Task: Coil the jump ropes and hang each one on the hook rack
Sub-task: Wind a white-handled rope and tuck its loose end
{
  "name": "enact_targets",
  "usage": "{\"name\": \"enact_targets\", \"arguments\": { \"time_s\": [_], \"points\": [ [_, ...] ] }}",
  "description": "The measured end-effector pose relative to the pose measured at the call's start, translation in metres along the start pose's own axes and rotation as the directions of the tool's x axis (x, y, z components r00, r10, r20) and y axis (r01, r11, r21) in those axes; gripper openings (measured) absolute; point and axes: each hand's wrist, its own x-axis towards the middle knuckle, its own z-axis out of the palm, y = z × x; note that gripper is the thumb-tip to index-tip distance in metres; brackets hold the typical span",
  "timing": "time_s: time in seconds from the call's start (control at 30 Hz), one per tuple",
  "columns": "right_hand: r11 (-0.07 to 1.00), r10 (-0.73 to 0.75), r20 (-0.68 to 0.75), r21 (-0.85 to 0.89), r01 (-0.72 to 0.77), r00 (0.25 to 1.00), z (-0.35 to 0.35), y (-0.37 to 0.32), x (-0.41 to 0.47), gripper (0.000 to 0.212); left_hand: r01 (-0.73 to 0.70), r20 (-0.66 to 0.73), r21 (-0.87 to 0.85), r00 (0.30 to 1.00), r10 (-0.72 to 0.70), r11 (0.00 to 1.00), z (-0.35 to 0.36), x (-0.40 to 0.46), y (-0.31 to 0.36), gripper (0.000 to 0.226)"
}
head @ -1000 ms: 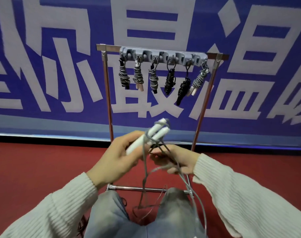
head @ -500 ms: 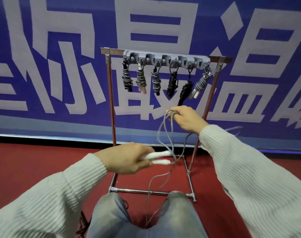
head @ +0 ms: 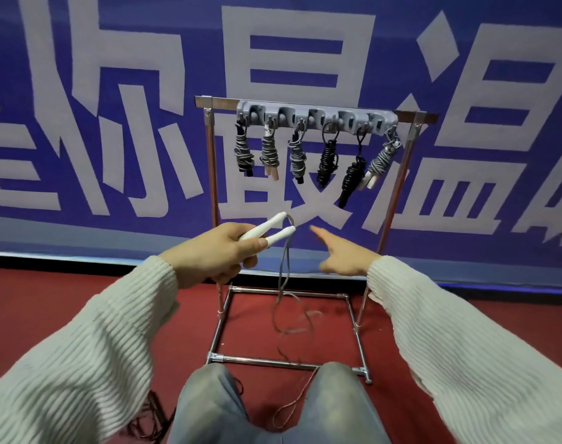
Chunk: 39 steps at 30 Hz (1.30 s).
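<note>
Lowered since before, right hand (head: 343, 256) blurred, fingers loose, empty. Left hand (head: 214, 251) gripping two white plastic handles (head: 266, 230); thin grey cord (head: 284, 277) partly hidden behind knees.

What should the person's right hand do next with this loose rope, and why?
Probably reach in and catch the grey cord below the white handles. The left hand grips both handles, the right hand is empty, and the cord hangs uncoiled to the floor.

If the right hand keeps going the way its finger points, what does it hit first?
Likely the hanging grey cord of the white-handled jump rope held by the left hand; right hand points up-left toward it, though depth is unclear.
</note>
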Motion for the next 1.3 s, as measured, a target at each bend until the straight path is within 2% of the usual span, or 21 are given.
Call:
{"name": "enact_targets", "arguments": {
  "time_s": [0.07,0.13,0.2,0.27,0.33,0.4,0.43,0.47,0.53,0.57,0.63,0.67,0.7,0.77,0.83,0.9,1.0,1.07,1.17,1.23,1.3],
  "points": [
    [0.929,-0.163,-0.067,0.326,0.176,0.984,0.015,-0.023,-0.006,0.098,0.002,0.060,-0.070,0.998,0.002,0.998,0.007,0.003,-0.002,0.029],
    [0.779,-0.258,-0.105,0.565,0.271,0.960,0.036,-0.046,-0.010,0.082,0.000,0.108,-0.169,0.994,0.019,0.986,0.011,0.003,0.000,0.029],
    [0.551,-0.213,-0.235,0.772,0.315,0.948,0.056,-0.061,-0.008,0.042,0.003,0.116,-0.292,0.993,0.033,0.957,0.011,0.001,0.001,0.030],
    [0.325,-0.058,-0.278,0.903,0.281,0.959,0.069,-0.068,-0.013,0.017,0.012,0.078,-0.575,0.996,0.040,0.818,0.007,-0.001,0.000,0.029],
    [0.376,0.001,-0.312,0.880,0.289,0.950,0.080,-0.063,-0.018,0.009,-0.015,0.018,-0.855,0.998,0.058,0.519,-0.004,-0.002,-0.001,0.028],
    [0.642,-0.066,-0.408,0.681,0.352,0.911,0.090,-0.054,-0.024,0.014,-0.084,-0.074,-0.958,0.996,0.046,0.274,-0.013,0.001,-0.002,0.027],
    [0.791,-0.157,-0.431,0.483,0.374,0.889,0.095,-0.052,-0.027,0.017,-0.111,-0.115,-0.963,0.993,-0.002,0.245,-0.015,0.005,-0.001,0.026],
    [0.890,-0.253,-0.405,0.259,0.376,0.879,0.097,-0.052,-0.030,0.021,-0.139,-0.171,-0.936,0.983,-0.073,0.323,-0.013,0.010,-0.003,0.023],
    [0.932,-0.360,-0.315,-0.073,0.356,0.878,0.092,-0.055,-0.035,0.028,-0.178,-0.386,-0.695,0.910,-0.152,0.697,-0.004,0.023,-0.014,0.013],
    [0.917,-0.397,-0.291,-0.170,0.361,0.870,0.085,-0.060,-0.040,0.030,-0.170,-0.501,-0.483,0.858,-0.113,0.859,0.002,0.030,-0.020,0.013],
    [0.872,-0.467,-0.241,-0.287,0.397,0.851,0.068,-0.071,-0.049,0.031,-0.108,-0.650,-0.037,0.758,0.058,0.993,0.010,0.041,-0.039,0.021],
    [0.854,-0.490,-0.212,-0.308,0.418,0.845,0.058,-0.078,-0.053,0.032,-0.039,-0.644,0.187,0.750,0.153,0.982,0.012,0.045,-0.050,0.022],
    [0.840,-0.508,-0.187,-0.322,0.436,0.841,0.048,-0.085,-0.057,0.033,0.051,-0.582,0.408,0.784,0.216,0.911,0.016,0.047,-0.059,0.020],
    [0.823,-0.531,-0.171,-0.338,0.457,0.830,0.027,-0.093,-0.057,0.032,0.126,-0.348,0.766,0.905,0.243,0.630,0.028,0.045,-0.073,0.019],
    [0.841,-0.516,-0.177,-0.292,0.456,0.838,0.006,-0.092,-0.049,0.031,-0.114,-0.013,0.898,0.959,0.283,0.426,0.047,0.034,-0.076,0.028],
    [0.885,-0.458,-0.168,-0.176,0.431,0.873,-0.005,-0.084,-0.042,0.032,-0.429,0.252,0.815,0.868,0.428,0.390,0.064,0.014,-0.067,0.027],
    [0.928,-0.372,-0.154,-0.030,0.372,0.915,-0.001,-0.060,-0.028,0.029,-0.619,0.298,0.684,0.721,0.626,0.387,0.068,-0.007,-0.051,0.020],
    [0.936,-0.342,-0.116,0.043,0.348,0.933,0.008,-0.040,-0.024,0.018,-0.618,0.197,0.625,0.716,0.670,0.477,0.063,-0.016,-0.047,0.023],
    [0.919,-0.313,-0.136,0.207,0.336,0.940,0.026,-0.018,-0.029,0.015,-0.562,-0.088,0.326,0.782,0.617,0.760,0.057,-0.023,-0.044,0.015],
    [0.921,-0.279,-0.209,0.216,0.323,0.937,0.045,-0.015,-0.036,0.020,-0.477,-0.318,-0.052,0.841,0.438,0.877,0.050,-0.020,-0.037,0.010],
    [0.932,-0.258,-0.284,0.178,0.315,0.923,0.064,-0.015,-0.044,0.022,-0.381,-0.378,-0.317,0.891,0.253,0.869,0.043,-0.014,-0.032,0.017]
  ]
}}
